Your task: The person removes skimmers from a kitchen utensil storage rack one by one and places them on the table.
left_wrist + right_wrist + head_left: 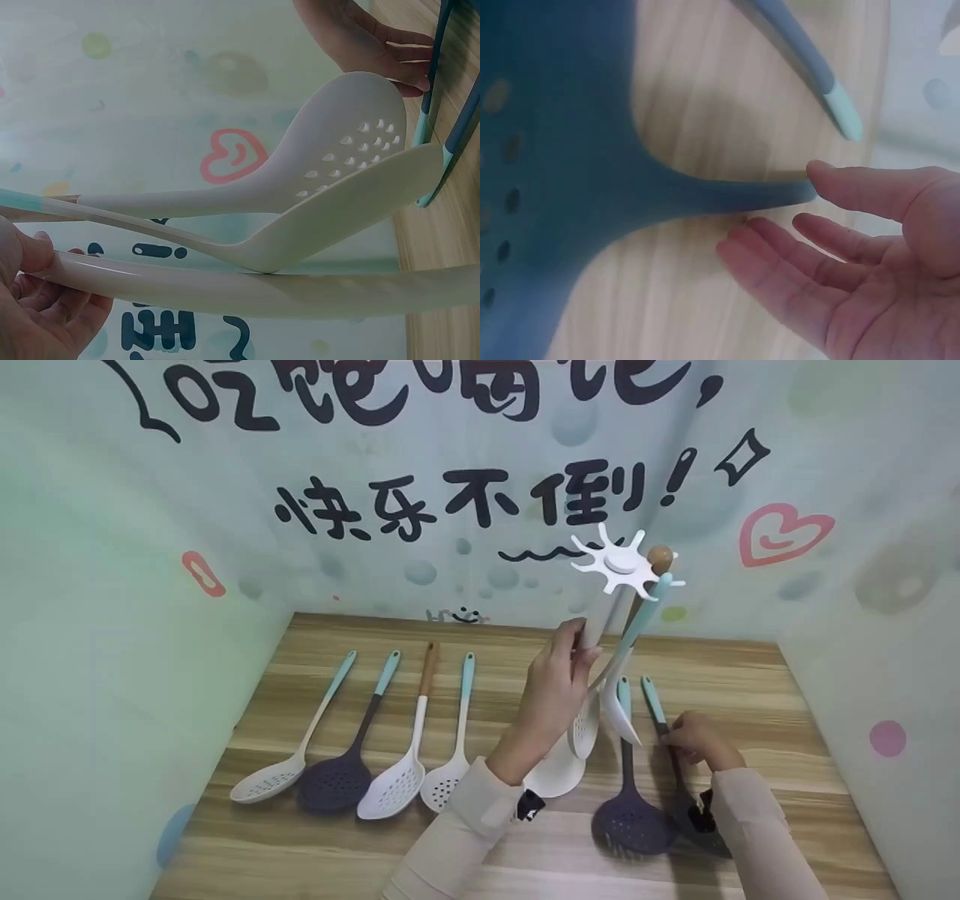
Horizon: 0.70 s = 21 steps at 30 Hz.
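My left hand (551, 690) grips the white pole of a utensil stand (619, 562) with a star-shaped hook top. Its white base (559, 776) shows below. A white slotted spoon (352, 135) and another pale utensil (360, 202) hang from it, one wooden-handled and one mint-handled. My right hand (701, 741) is at the handle of the rightmost dark slotted utensil (577, 150), its thumb touching the handle and its fingers fairly straight beside it. My sleeve partly hides that utensil's head in the head view. Left of it lies a dark slotted turner (634, 825) with a mint handle.
To the left, in a row on the wooden table (300, 855), lie a white slotted spoon (270, 781), a dark skimmer (335, 784), a wooden-handled white slotted turner (394, 787) and a mint-handled white skimmer (448, 780). A printed cloth wall (375, 577) rises behind the table.
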{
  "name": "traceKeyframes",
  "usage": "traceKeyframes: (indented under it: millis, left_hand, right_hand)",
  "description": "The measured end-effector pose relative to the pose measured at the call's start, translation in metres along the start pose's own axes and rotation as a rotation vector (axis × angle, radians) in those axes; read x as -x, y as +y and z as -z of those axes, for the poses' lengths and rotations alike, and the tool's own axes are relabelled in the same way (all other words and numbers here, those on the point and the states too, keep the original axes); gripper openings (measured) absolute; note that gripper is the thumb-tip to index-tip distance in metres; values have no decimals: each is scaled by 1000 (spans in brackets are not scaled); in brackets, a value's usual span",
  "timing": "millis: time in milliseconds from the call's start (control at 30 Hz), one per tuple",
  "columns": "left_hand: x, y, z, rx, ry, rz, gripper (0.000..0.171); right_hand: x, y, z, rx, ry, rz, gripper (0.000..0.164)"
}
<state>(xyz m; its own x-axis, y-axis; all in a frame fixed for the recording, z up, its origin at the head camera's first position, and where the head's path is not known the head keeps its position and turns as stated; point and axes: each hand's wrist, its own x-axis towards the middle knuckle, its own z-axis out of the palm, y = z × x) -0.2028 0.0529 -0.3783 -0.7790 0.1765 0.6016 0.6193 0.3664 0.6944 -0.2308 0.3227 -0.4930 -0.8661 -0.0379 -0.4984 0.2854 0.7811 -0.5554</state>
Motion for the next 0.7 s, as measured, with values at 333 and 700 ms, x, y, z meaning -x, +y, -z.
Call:
traceKeyframes:
  millis: [333, 700]
  left_hand:
    - [0, 1, 0, -5, -3, 2, 36]
    - [0, 1, 0, -19, -13, 20, 37]
  right_hand:
    - [21, -34, 22, 36, 131, 108, 62]
    - [76, -103, 15, -302, 588, 449, 36]
